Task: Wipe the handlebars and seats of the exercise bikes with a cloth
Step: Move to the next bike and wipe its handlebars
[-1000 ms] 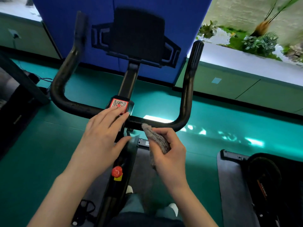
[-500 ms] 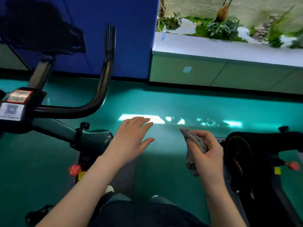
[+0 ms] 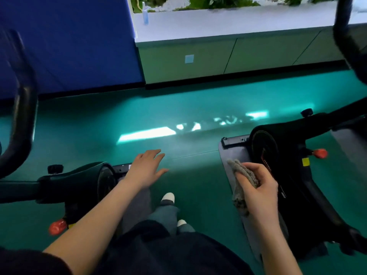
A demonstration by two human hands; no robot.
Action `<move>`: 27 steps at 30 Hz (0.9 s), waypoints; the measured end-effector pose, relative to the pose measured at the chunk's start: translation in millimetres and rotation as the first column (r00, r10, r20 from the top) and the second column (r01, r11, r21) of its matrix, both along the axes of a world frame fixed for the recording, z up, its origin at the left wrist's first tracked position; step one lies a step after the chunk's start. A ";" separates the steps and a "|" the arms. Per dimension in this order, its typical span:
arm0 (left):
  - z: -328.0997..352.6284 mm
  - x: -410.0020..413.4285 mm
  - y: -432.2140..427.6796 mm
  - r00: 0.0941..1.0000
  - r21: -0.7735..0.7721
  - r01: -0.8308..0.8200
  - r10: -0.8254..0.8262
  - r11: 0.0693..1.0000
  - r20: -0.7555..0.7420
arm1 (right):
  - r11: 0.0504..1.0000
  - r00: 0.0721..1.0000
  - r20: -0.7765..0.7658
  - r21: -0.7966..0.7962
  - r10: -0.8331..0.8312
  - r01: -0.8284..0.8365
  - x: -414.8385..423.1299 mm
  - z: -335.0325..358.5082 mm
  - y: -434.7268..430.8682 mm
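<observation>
A person stands between two exercise bikes, seen down along their own bare arms. Nearest, at six o'clock, dark clothing hides most of the legs, leaving a strip of jeans point(image 3: 165, 212) and the white shoes point(image 3: 168, 196) in view.

At eleven o'clock the left hand point(image 3: 147, 167) is released. Its fingers are straight and spread, the palm faces down, and it hovers over the floor holding nothing.

At one o'clock the right hand point(image 3: 260, 185) grasps the grey cloth point(image 3: 243, 174) with curled fingers. One end pokes up and the other hangs below the palm. The cloth sits in front of the right bike point(image 3: 264, 147); whether it touches the bike cannot be told.

The left bike point(image 3: 79, 181), at nine o'clock, is cut off by the edge. Its handlebar point(image 3: 21, 116) is a blurred black curve, and a red knob point(image 3: 57, 226) shows low down.

The right bike stands on a grey mat point(image 3: 231, 153) at three o'clock. The lettering on its wheel housing is unreadable, and its handlebar point(image 3: 345, 36) is smeared by blur in the top corner.

Beyond lies the teal floor point(image 3: 178, 108) with a bright patch of light. Farther off are a blue panel point(image 3: 69, 42) at eleven o'clock and a pale worktop point(image 3: 218, 20) at one o'clock. The greenery on the worktop is cropped by the top edge.
</observation>
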State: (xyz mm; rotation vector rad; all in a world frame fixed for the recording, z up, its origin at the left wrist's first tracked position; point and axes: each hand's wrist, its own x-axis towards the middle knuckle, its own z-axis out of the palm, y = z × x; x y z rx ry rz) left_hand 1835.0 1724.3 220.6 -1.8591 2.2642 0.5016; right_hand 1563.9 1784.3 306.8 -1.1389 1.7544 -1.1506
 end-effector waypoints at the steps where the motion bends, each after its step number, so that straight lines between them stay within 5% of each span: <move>1: -1.4 -0.1 -3.3 1.000 -0.017 -0.009 0.009 1.000 -0.002 | 1.000 1.000 -0.003 -0.006 0.011 -0.011 1.1 1.2 -5.9; 12: -22.2 33.3 -132.5 0.974 -0.029 -0.210 0.207 0.977 -0.090 | 0.966 0.962 -0.092 0.004 0.258 -0.259 64.1 2.4 -196.0; 27: 8.6 104.7 -298.7 0.886 -0.088 -0.456 0.443 0.885 -0.135 | 0.803 0.804 0.005 0.051 0.595 -0.594 136.5 7.0 -412.8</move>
